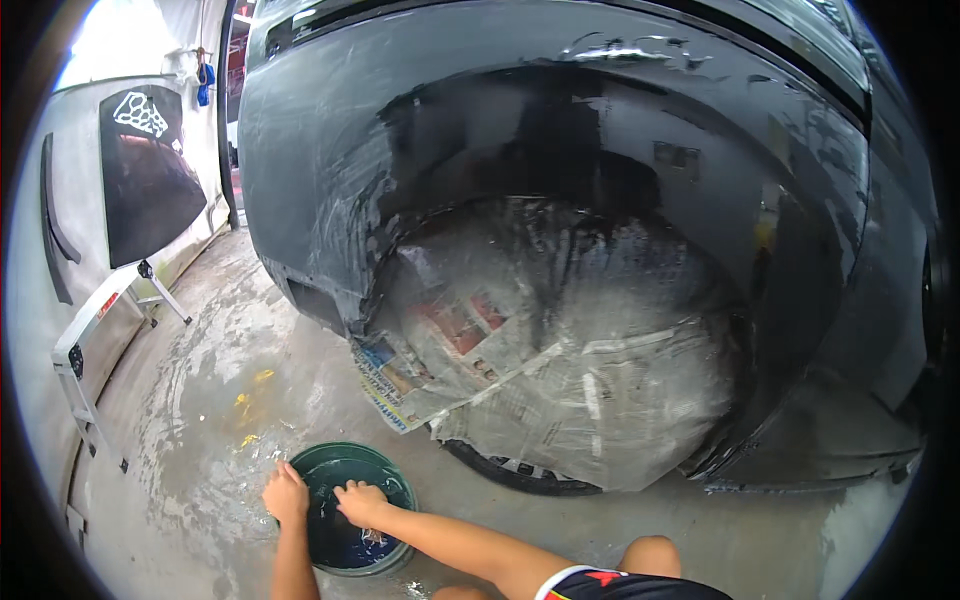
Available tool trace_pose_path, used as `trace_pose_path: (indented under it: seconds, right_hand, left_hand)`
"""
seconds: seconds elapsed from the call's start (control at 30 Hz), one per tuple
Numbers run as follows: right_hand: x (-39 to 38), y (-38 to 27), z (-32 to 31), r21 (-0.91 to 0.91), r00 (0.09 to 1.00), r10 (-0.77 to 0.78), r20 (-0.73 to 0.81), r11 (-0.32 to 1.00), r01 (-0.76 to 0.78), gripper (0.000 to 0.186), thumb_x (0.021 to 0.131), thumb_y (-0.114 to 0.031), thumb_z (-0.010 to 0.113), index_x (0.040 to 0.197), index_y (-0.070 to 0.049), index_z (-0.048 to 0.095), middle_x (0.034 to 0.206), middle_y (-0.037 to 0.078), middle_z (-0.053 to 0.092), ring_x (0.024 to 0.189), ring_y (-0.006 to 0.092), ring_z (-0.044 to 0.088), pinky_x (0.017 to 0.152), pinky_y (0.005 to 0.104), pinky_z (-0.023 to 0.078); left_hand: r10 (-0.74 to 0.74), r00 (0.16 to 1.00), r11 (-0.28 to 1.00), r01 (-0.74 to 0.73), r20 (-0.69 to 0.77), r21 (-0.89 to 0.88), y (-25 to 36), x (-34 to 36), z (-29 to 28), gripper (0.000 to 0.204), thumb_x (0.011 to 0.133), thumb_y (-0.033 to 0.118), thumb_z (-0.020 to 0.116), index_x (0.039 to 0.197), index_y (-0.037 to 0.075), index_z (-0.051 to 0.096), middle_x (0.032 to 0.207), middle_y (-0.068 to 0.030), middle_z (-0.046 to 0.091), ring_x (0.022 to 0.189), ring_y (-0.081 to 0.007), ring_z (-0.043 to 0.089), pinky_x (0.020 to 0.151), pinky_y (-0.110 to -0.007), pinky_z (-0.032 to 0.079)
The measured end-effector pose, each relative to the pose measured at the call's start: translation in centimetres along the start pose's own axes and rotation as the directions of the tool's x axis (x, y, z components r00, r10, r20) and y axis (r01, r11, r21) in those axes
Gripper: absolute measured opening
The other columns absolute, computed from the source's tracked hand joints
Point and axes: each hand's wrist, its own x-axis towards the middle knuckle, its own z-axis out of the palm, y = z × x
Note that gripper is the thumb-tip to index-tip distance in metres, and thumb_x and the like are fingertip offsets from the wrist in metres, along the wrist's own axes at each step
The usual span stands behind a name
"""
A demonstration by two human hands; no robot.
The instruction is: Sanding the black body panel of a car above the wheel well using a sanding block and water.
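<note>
A dark green bucket (397, 478) with water in it stands on the floor in front of me. My left hand (287, 493) is closed at its left rim, fingers curled over the edge. Over the bucket's opening is my right hand (362, 503), its fingers bent downward and drawn together; what they hold, if anything, is hidden. Beneath that wrist, something small and pale reddish (373, 537) shows in the water, too unclear to name. Beyond the bucket, newspaper and plastic sheeting (560, 350) cover the wheel of a dark grey car (310, 130), whose panel around the wheel arch looks wet.
The tyre's lower edge (510, 474) shows beneath the newspaper. At left stands a metal folding step (110, 290) by a pale wall covering. A dark panel (150, 190) leans there, beside black trim strips (52, 220). Yellow spots (243, 402) mark the wet concrete floor (200, 350).
</note>
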Motion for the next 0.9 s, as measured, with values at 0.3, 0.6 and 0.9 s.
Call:
trace_pose_path:
  seconds: [0.3,0.6,0.9]
  right_hand:
    - [1.5,0.6,0.3,0.056,0.997,-0.076,0.013,0.996,0.075,0.041,0.098,-0.031,0.063,0.132,-0.009,0.058,0.121,0.018,0.061,0.112,0.0379,0.061,0.095,0.0485,0.051]
    - [-1.6,3.2,-48.9,-0.367,0.466,-0.321,-0.824,0.930,-0.008,0.027,0.096,-0.020,0.063,0.110,0.003,0.068,0.112,0.023,0.068,0.106,0.0397,0.065,0.094,0.0459,0.053]
    - [-26.1,17.7,-31.2,0.419,-0.083,0.412,-0.907,0.866,-0.274,0.041,0.106,-0.021,0.055,0.139,0.002,0.048,0.125,0.013,0.060,0.106,0.0213,0.059,0.093,0.0346,0.049]
  left_hand:
    - [-0.010,0.993,0.998,0.003,-0.121,-0.060,-0.7,-0.2,2.3,0.039,0.104,0.027,0.047,0.131,0.004,0.065,0.099,-0.0164,0.069,0.087,-0.0349,0.069,0.073,-0.044,0.056]
    - [0.040,0.984,0.995,-0.054,-0.171,-0.081,0.0,-0.3,2.4,0.039,0.103,0.025,0.052,0.134,0.003,0.063,0.100,-0.0158,0.067,0.085,-0.0343,0.066,0.075,-0.044,0.054]
    - [-0.009,1.000,0.989,0.008,-0.004,-0.148,1.5,-0.4,1.1,0.041,0.104,0.026,0.051,0.137,0.003,0.060,0.109,-0.0164,0.067,0.094,-0.0354,0.066,0.082,-0.045,0.054]
